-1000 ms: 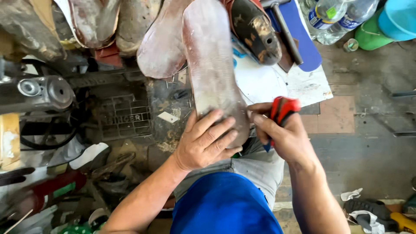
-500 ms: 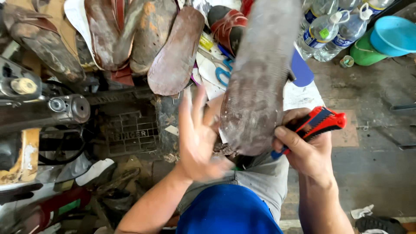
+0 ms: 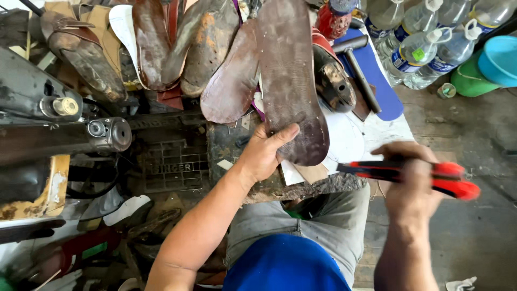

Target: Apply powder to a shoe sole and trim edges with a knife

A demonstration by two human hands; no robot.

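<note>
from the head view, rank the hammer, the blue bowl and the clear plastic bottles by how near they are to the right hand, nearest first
1. The hammer, up and to the left of the right hand, lying on the blue sheet.
2. The clear plastic bottles, farther up, at the top right.
3. The blue bowl, at the far top right edge.

The right hand grips a red and black utility knife.

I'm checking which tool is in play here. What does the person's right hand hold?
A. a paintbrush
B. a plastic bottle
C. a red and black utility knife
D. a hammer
C: the right hand grips a red and black utility knife, held off to the side, while the left hand holds the brown shoe sole; the hammer lies untouched on the bench.
</note>
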